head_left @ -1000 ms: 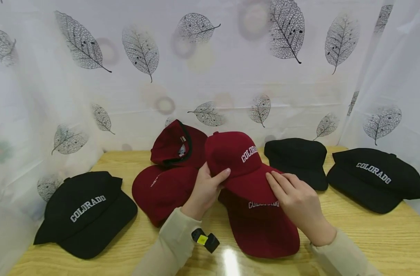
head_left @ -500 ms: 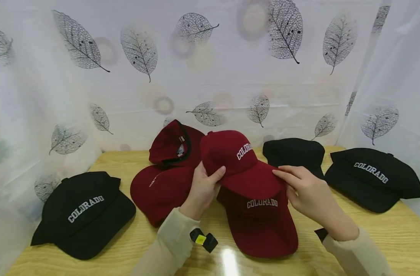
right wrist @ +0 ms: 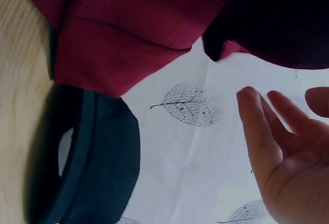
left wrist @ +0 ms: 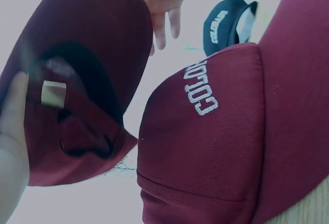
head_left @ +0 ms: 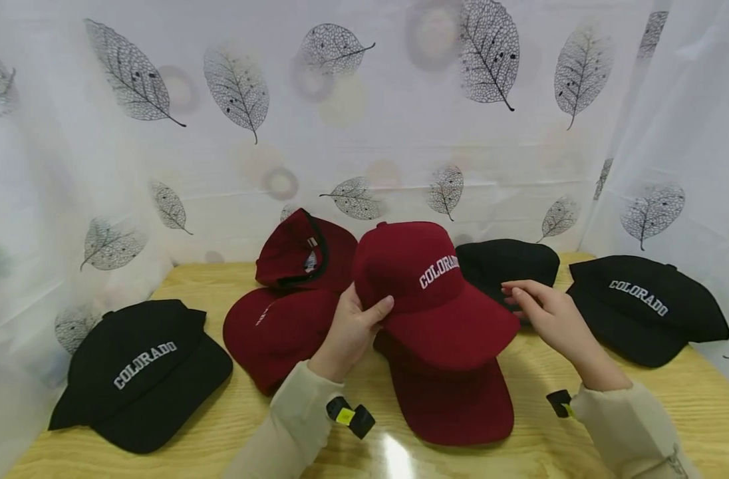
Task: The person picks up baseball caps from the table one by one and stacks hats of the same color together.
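Observation:
My left hand (head_left: pixel 351 332) grips a dark red baseball cap (head_left: pixel 409 266) with white COLORADO lettering by its left side, thumb on the outside. The cap is held in the air, brim toward the lower right; the left wrist view looks up into its dark inside (left wrist: pixel 82 116). Beneath it a second red cap (head_left: pixel 454 412) lies on the table, its crown mostly covered in the head view. Off the brim's right edge, apart from it, is my right hand (head_left: pixel 547 316), holding nothing, its fingers loosely bent in the right wrist view.
Two more red caps, one lying tipped open (head_left: pixel 287 256) and one in front of it (head_left: pixel 281 336), are left of centre. Black caps lie at the left (head_left: pixel 143 372), behind the right hand (head_left: pixel 508 259) and at far right (head_left: pixel 646 309). A leaf-print curtain (head_left: pixel 364 133) backs the wooden table (head_left: pixel 245 426).
My right hand has let go of the held cap's brim and moved right. The held cap has turned slightly and its brim now reaches further right. My left hand keeps its grip.

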Available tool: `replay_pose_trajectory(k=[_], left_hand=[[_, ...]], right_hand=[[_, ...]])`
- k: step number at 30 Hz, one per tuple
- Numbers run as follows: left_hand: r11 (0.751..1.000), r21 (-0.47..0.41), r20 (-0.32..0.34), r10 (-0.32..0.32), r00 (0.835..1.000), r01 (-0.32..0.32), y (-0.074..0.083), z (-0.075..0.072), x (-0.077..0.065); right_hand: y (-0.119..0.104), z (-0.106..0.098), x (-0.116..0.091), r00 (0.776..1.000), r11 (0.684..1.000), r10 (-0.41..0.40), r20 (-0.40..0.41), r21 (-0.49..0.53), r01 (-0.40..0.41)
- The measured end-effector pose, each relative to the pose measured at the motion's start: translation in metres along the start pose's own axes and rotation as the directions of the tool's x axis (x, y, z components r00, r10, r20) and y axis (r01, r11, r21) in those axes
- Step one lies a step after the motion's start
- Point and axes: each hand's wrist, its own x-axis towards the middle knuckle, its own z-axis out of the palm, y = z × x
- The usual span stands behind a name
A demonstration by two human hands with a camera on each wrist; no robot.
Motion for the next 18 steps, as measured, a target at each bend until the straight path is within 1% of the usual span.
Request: replay_pose_trajectory(k=[3, 5, 7, 10, 13, 15, 18], left_hand=[[1.000, -0.014, 0.074, -0.012, 0.997, 0.013, -0.0002, -0.0017, -0.0015], [0.999, -0.035, 0.127, -0.010, 0.992, 0.014, 0.0000, -0.0024, -0.0020], [0.998, -0.056, 0.184, -0.005, 0.983, 0.016, -0.0001, -0.0029, -0.0025], [0.997, -0.077, 0.263, -0.006, 0.965, 0.027, -0.0008, -0.0035, -0.0033], [0.996, -0.083, 0.338, -0.002, 0.941, 0.032, -0.0014, -0.0041, -0.0037], [0.996, -0.088, 0.376, 0.006, 0.927, 0.030, -0.0018, -0.0045, -0.0034], [0.994, -0.102, 0.406, 0.017, 0.914, 0.026, -0.0032, -0.0064, -0.0026]], right_hand=[[0.0022, 0.0000, 0.0008, 0.993, 0.989, 0.093, 0.079, 0.109, -0.101], [0.0030, 0.0004, 0.0014, 0.984, 0.975, 0.132, 0.119, 0.163, -0.151], [0.0040, 0.0015, 0.0021, 0.977, 0.962, 0.156, 0.145, 0.204, -0.184], [0.0056, 0.0036, 0.0028, 0.973, 0.953, 0.167, 0.161, 0.227, -0.201], [0.0060, 0.0051, 0.0029, 0.973, 0.955, 0.161, 0.165, 0.224, -0.196], [0.0056, 0.0055, 0.0029, 0.974, 0.957, 0.156, 0.165, 0.220, -0.190], [0.0043, 0.0061, 0.0029, 0.974, 0.955, 0.154, 0.168, 0.227, -0.190]])
